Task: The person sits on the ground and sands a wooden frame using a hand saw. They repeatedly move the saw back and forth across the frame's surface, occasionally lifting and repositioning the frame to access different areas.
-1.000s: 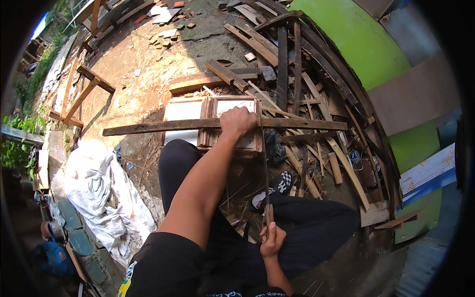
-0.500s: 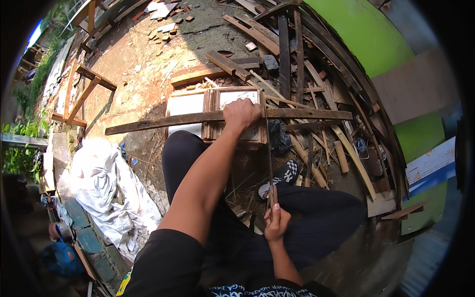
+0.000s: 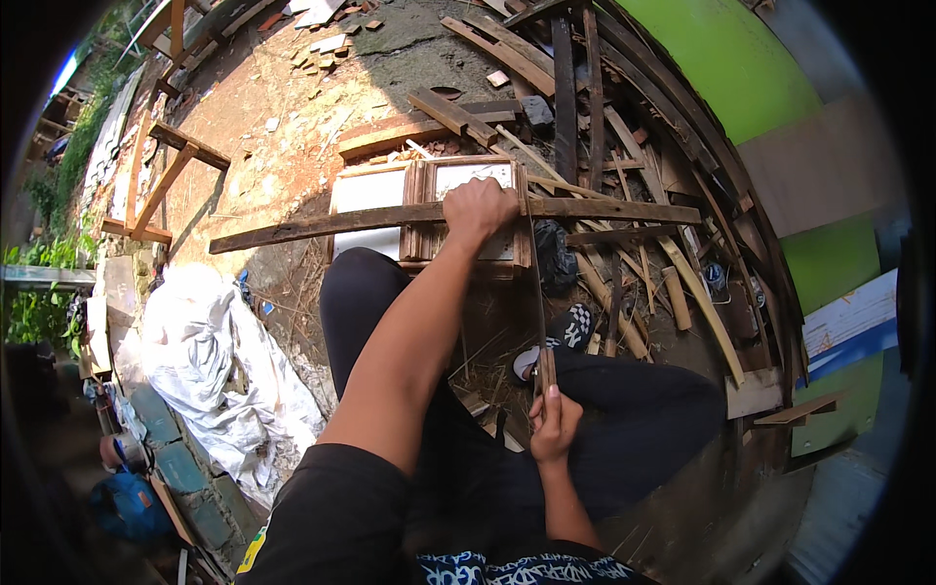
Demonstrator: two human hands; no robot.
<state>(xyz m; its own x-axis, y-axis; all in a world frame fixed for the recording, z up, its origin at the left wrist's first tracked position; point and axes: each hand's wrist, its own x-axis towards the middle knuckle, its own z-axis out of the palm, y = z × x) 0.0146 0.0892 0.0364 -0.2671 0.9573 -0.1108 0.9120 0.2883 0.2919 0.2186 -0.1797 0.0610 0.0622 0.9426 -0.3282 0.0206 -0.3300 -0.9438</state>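
Observation:
A long dark wooden plank (image 3: pixel 322 225) lies crosswise over a wooden frame with pale panels (image 3: pixel 371 241). My left hand (image 3: pixel 480 210) is closed over the plank, pressing it against the frame just left of a thin saw blade (image 3: pixel 538 292). Seen almost edge-on, the blade runs from the plank back toward me. My right hand (image 3: pixel 556 424) is wrapped round the saw's wooden handle (image 3: pixel 547 370), low between my legs. The blade meets the plank at the frame's right edge; the depth of any cut cannot be made out.
Scrap boards and sticks (image 3: pixel 624 283) lie heaped to the right. A white sheet (image 3: pixel 219 361) is crumpled at left, and a wooden trestle (image 3: pixel 161 190) stands beyond it. My shoe (image 3: pixel 565 331) rests near the blade. Green panels (image 3: pixel 712 68) line the far right.
The view has shifted slightly, so the plank and frame sit a little higher. My right hand and saw appear slightly farther forward and right; my left hand keeps its place on the plank.

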